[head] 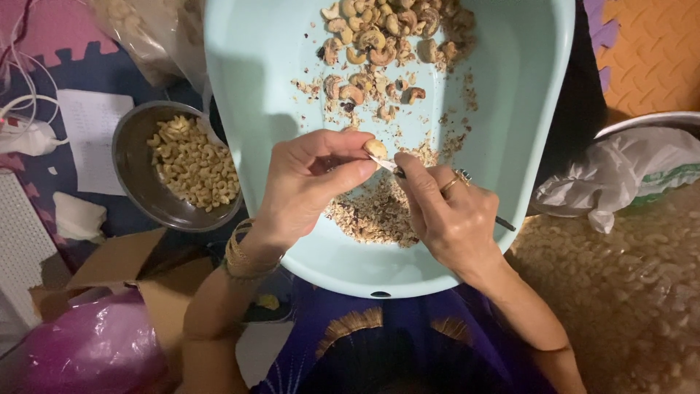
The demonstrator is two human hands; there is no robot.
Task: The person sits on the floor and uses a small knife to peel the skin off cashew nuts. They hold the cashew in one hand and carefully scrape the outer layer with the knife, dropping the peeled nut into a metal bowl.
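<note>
Head view:

- Left hand [310, 182]: I see thumb and fingers pinched on a single pale cashew nut [375, 148], held over the middle of the basin.
- Right hand [452, 215]: I note fingers pressed together around a thin small knife [386, 165]; its light tip meets the cashew nut, and its dark handle end juts out past the hand on the right. A ring sits on one finger.
- Light blue plastic basin [255, 80]: I log it resting on the person's lap, directly under both hands.
- Unpeeled cashews [383, 36]: I count a heap at the basin's far end, brown skins on.
- Peel scraps [372, 215]: I see a crumbly brown pile in the basin, just below the hands.
- Metal bowl [135, 171]: left of the basin, holding pale peeled cashews [193, 164].
- Gold bangles [240, 255]: on the left wrist.
- White plastic bag [620, 179]: right of the basin, crumpled.
- Loose cashew mass [627, 292]: I record it lower right, blurred.
- Pink plastic bag [87, 350]: lower left, beside cardboard [120, 259].
</note>
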